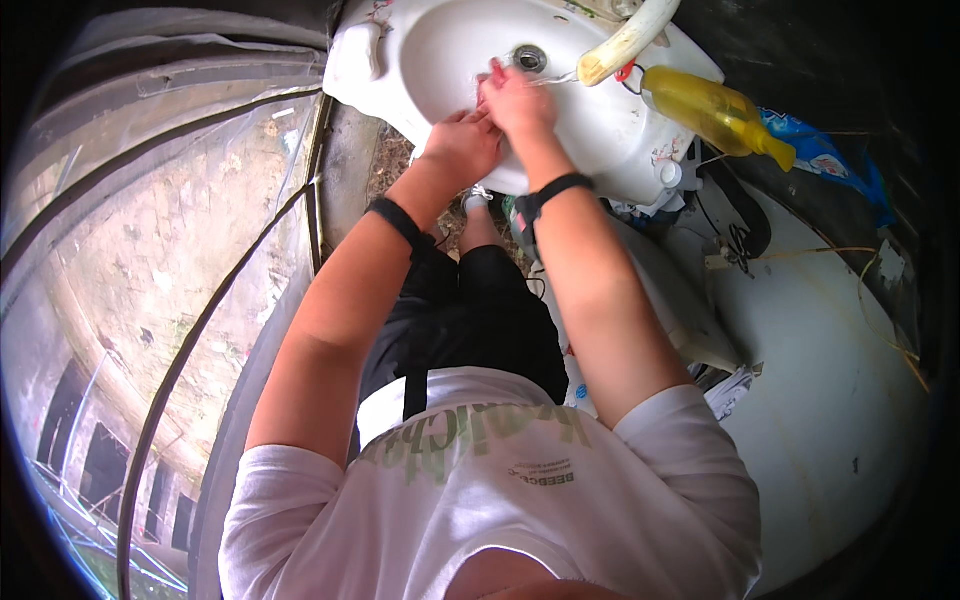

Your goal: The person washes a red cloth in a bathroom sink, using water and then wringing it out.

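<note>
Over the white washbasin (425, 60), my two hands meet just below the metal drain (529, 58). My left hand (465, 147) has its fingers bent inward and pressed against the right hand's underside. My right hand (518, 103) lies above it, its fingers closed and pointing to the drain. A reddish patch shows at the right fingertips; whether it is skin or a small thing I cannot tell. Thin water runs from a pale, thick pipe end (592, 68) onto the right hand. Whatever lies between my fingers is hidden.
A yellow translucent bottle (715, 110) lies at the basin's right edge, with a blue plastic packet (825, 160) beyond it. A white soap-like piece (360, 50) sits on the left rim. White panels (820, 400) stand to the right; plastic sheeting on dark poles (190, 350) borders the left.
</note>
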`<state>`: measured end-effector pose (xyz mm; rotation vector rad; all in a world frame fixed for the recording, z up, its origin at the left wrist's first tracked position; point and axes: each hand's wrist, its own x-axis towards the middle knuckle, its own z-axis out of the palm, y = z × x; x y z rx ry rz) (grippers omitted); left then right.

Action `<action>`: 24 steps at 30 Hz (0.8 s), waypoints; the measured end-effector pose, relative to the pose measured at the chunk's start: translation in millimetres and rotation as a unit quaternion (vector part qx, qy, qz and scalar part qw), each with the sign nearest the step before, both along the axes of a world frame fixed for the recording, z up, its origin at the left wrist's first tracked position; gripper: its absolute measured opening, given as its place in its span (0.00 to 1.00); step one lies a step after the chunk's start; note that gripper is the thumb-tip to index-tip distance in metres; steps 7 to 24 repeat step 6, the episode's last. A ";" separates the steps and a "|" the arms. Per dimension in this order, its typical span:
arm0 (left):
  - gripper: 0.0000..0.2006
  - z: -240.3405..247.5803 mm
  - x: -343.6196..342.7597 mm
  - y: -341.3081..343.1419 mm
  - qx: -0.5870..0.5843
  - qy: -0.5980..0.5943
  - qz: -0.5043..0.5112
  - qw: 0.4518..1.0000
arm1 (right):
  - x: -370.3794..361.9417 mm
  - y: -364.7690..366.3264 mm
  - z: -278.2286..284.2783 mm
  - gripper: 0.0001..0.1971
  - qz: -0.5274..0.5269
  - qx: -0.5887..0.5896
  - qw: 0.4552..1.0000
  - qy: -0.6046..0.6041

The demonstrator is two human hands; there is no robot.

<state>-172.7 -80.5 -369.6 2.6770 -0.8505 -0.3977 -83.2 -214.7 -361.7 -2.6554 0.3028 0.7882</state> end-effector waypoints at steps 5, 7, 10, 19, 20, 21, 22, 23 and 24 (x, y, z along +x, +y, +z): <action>0.24 -3.7 -5.5 0.0 0.033 -0.021 0.013 0.999 | 21.1 -35.0 -18.1 0.33 0.028 -0.028 0.998 0.044; 0.26 -1.0 -3.0 1.0 0.051 0.028 0.002 0.998 | 22.8 -33.4 -15.7 0.33 0.030 -0.028 0.998 0.044; 0.26 -1.0 -3.0 1.0 0.051 0.028 0.002 0.998 | 22.8 -33.4 -15.7 0.33 0.030 -0.028 0.998 0.044; 0.26 -1.0 -3.0 1.0 0.051 0.028 0.002 0.998 | 22.8 -33.4 -15.7 0.33 0.030 -0.028 0.998 0.044; 0.26 -1.0 -3.0 1.0 0.051 0.028 0.002 0.998 | 22.8 -33.4 -15.7 0.33 0.030 -0.028 0.998 0.044; 0.26 -1.0 -3.0 1.0 0.051 0.028 0.002 0.998 | 22.8 -33.4 -15.7 0.33 0.030 -0.028 0.998 0.044; 0.26 -1.0 -3.0 1.0 0.051 0.028 0.002 0.998 | 22.8 -33.4 -15.7 0.33 0.030 -0.028 0.998 0.044; 0.26 -1.0 -3.0 1.0 0.051 0.028 0.002 0.998 | 22.8 -33.4 -15.7 0.33 0.030 -0.028 0.998 0.044; 0.26 -1.0 -3.0 1.0 0.051 0.028 0.002 0.998 | 22.8 -33.4 -15.7 0.33 0.030 -0.028 0.998 0.044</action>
